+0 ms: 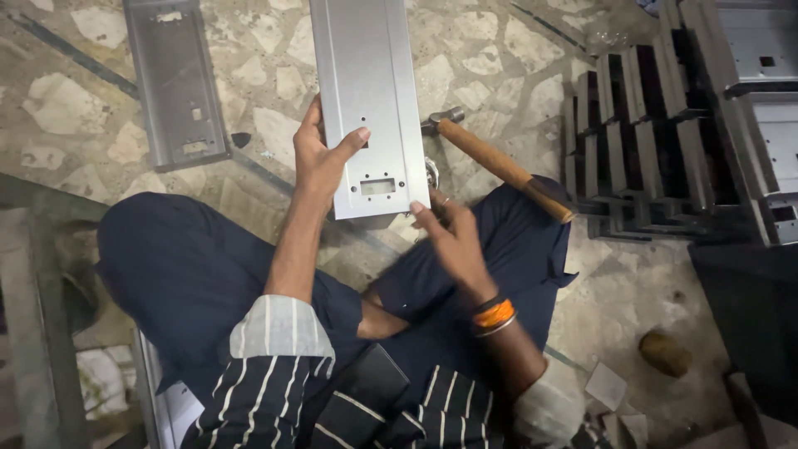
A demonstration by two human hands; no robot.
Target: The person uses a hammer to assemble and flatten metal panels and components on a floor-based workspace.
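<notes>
I sit cross-legged on a stone floor. My left hand (320, 158) grips the left edge of a long grey sheet-metal panel (366, 75), thumb across its face near the small holes and a rectangular cutout. My right hand (449, 237) sits at the panel's lower right corner, fingers curled; whether it holds anything is hidden. A hammer with a wooden handle (499, 162) lies just right of the panel, its handle end resting on my knee.
Another grey metal panel (174, 83) lies on the floor at upper left. Several stacked metal housings (657, 133) stand at right. A brown lump (665, 353) and paper scraps lie at lower right. A metal frame (33, 333) is at left.
</notes>
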